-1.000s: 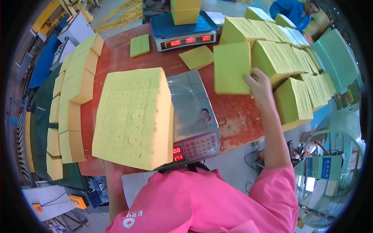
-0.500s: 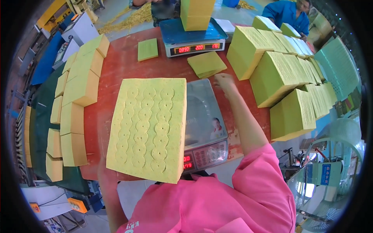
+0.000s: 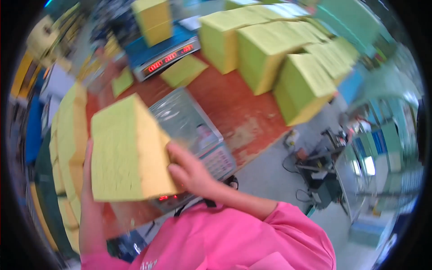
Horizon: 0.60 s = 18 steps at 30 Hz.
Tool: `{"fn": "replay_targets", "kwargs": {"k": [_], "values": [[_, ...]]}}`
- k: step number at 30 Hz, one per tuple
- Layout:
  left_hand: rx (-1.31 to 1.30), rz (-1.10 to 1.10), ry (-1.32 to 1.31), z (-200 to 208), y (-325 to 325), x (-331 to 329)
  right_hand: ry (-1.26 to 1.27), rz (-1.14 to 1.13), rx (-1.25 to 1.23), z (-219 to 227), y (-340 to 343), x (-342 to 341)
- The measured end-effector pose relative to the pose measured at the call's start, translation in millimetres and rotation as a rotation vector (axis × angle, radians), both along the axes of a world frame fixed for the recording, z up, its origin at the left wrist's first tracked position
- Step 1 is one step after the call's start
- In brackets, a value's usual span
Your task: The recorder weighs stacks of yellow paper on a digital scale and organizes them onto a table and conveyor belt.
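A thick block of yellow paper (image 3: 114, 153), its sheets punched with rows of round marks, is held up over the near left of a weighing scale (image 3: 216, 157). Against its left side lies my left hand (image 3: 87, 157), mostly hidden by the block. My right hand (image 3: 191, 173) presses the block's right side, thumb and fingers bent. Its edge looks stepped there, as if a thinner layer juts out. The scale's plate shows beyond the block, while part of its lit red display is covered. A thin stack of yellow sheets (image 3: 184, 71) lies past the scale.
Tall yellow paper stacks (image 3: 256, 54) fill the far right of the red table (image 3: 247, 121); more stacks (image 3: 69, 135) line the left. A second scale (image 3: 168, 56) bears a yellow block (image 3: 155, 24). Another person's blurred arm (image 3: 110, 67) reaches near a small pile of sheets (image 3: 122, 82).
My right hand has come back from beside the thin stack to the block's right side. The block has turned and shifted left. The view has rotated, and another person's arm has entered.
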<state>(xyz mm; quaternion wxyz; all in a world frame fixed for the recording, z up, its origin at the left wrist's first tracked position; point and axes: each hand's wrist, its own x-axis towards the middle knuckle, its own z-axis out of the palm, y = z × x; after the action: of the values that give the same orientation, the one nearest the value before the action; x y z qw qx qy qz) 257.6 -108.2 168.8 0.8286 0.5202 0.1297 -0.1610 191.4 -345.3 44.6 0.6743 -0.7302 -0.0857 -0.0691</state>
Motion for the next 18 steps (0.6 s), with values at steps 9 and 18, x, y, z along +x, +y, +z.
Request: {"fn": "replay_targets", "kwargs": {"k": [9, 18], "values": [[0.093, -0.186, -0.025, 7, -45, -6, 0.488, -0.007, 0.179, -4, -62, -57], [0.092, -0.365, -0.012, 25, -137, 2, 0.531, -0.025, 0.776, -18, -100, -53]]}}
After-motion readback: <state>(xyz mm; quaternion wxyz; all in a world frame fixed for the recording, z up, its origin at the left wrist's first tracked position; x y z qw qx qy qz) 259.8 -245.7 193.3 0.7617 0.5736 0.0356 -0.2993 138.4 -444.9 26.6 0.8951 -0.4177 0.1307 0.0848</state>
